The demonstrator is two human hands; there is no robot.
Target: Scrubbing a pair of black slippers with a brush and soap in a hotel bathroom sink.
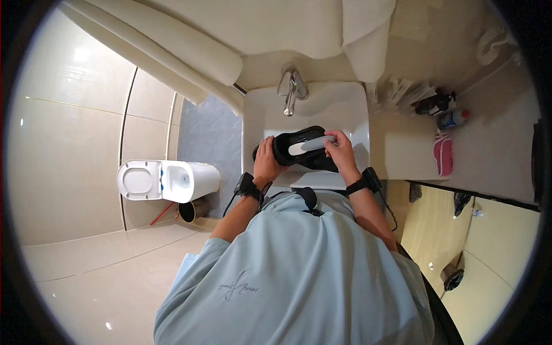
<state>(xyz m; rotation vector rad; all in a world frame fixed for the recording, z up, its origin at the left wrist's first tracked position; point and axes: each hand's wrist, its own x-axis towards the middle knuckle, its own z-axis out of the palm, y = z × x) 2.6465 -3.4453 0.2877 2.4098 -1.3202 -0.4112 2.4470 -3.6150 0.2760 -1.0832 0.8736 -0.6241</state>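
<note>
A black shoe (311, 161) lies across the white washbasin (360, 97), below the chrome faucet (291, 92). My left hand (266, 163) grips the shoe's left end, fingers over its top edge. My right hand (341, 152) pinches the right end of a grey-and-white oval tool (311, 144), possibly a brush. The tool's white end points left over the dark opening of the shoe. Whether it touches the inside, I cannot tell. Each wrist wears a black strap with a small box and a cable.
A toilet (198, 177) with its lid up stands at the left, beside a small bin (188, 211). On the right counter (401, 151) are a plastic bottle (450, 120), dark bottles (431, 103) and a pink cloth item (443, 155). A pale curtain (293, 26) hangs beyond the basin.
</note>
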